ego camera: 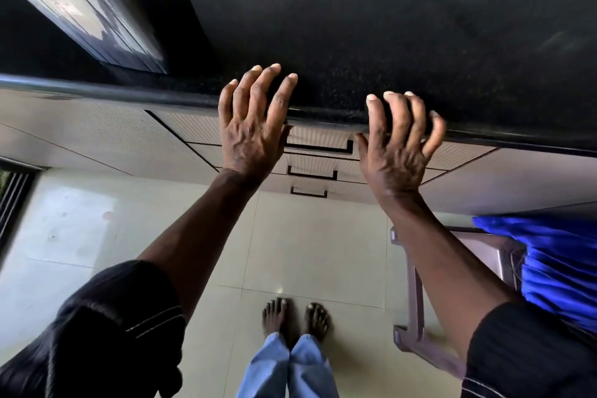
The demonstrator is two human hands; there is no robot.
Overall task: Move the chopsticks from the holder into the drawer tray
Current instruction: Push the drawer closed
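Note:
My left hand (253, 126) and my right hand (397, 147) hover side by side over the front edge of a black stone counter (387, 42), fingers spread and holding nothing. Directly below them is a stack of three beige drawers, all closed, with dark handles; the top drawer (319, 139) shows between my hands. No chopsticks, holder or drawer tray is in sight.
A dark shiny appliance (93, 19) sits on the counter at the upper left. A brown plastic stool (452, 284) with blue cloth (555, 265) on it stands to my right. My bare feet (295, 320) are on pale floor tiles. A dark doorway edges the left.

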